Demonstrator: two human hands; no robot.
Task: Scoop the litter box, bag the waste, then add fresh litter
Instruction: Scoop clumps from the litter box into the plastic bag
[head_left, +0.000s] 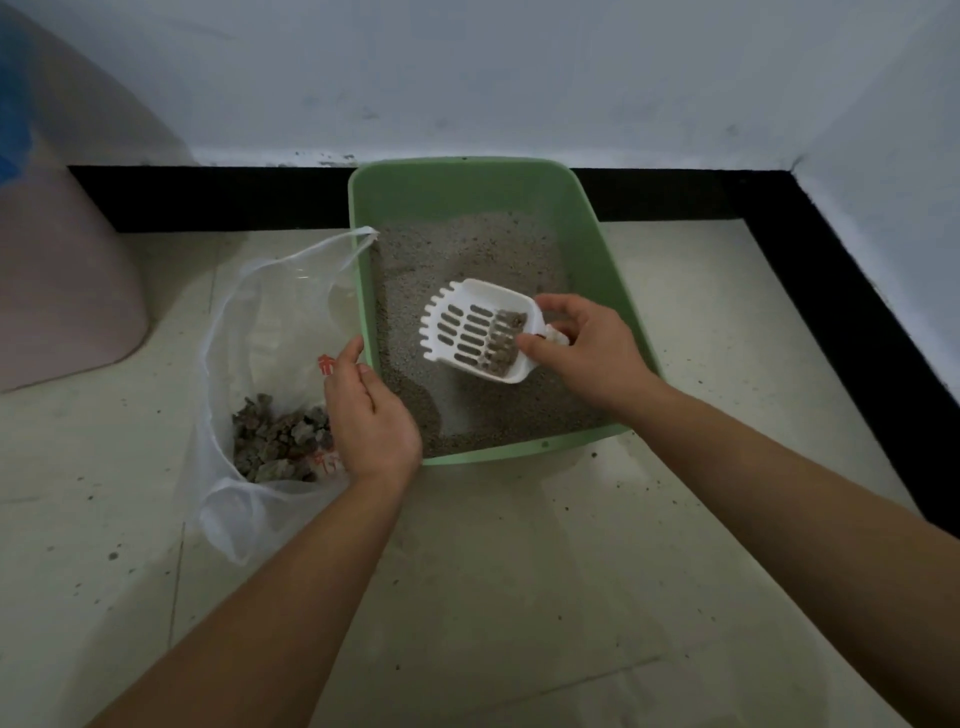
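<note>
The right hand (587, 348) is gripping the white litter scoop (478, 332) by its handle, fingers (558, 306) curled round it, holding it over the litter in the green litter box (592, 249). Grey clumps (506, 338) are sitting at the scoop's back, right by those fingers. The left hand (371, 415) is resting at the plastic bag (260, 322) beside the box's rim, fingers loosely bent. I can't tell if it is pinching the bag.

right hand (592, 353) grips white scoop (480, 292) by its handle, grey clumps (506, 338) inside | scoop over litter (467, 249) in green litter box (587, 244) | left hand (371, 415) at clear bag (260, 322) rim, grip unclear | 1 waste heap (280, 441) in bag on floor (519, 571)
</note>
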